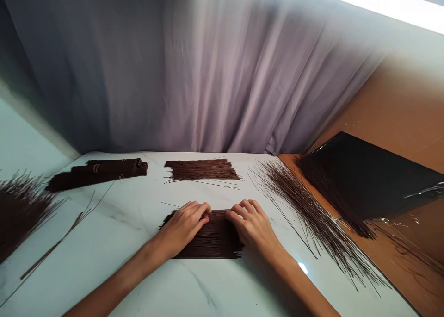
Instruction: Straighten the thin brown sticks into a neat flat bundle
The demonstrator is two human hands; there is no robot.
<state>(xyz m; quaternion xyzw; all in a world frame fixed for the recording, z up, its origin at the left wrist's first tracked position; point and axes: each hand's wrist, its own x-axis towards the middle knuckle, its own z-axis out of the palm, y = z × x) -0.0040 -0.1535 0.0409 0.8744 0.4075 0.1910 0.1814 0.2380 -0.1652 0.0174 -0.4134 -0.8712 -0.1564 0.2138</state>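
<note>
A flat, tight layer of thin dark brown sticks [218, 238] lies crosswise in front of me on the white marbled tabletop. My left hand [187, 224] rests over its left part, fingers curled over the far edge and thumb bent in. On the right part, my right hand [250, 222] curls its fingers over the same far edge. Both hands are closed on the sticks, with a gap between them. A small tan patch shows at a left fingertip; I cannot make out what it is. Beyond my hands lies a second flat layer of sticks [204, 170].
Rolled, tied bundles [111, 169] lie at the back left. A loose pile of sticks [21, 215] and a few crossed strands [65, 236] are on the left. Sticks fan out [308, 210] along the right edge, beside a black plastic sheet [374, 183]. A grey curtain [222, 76] hangs behind.
</note>
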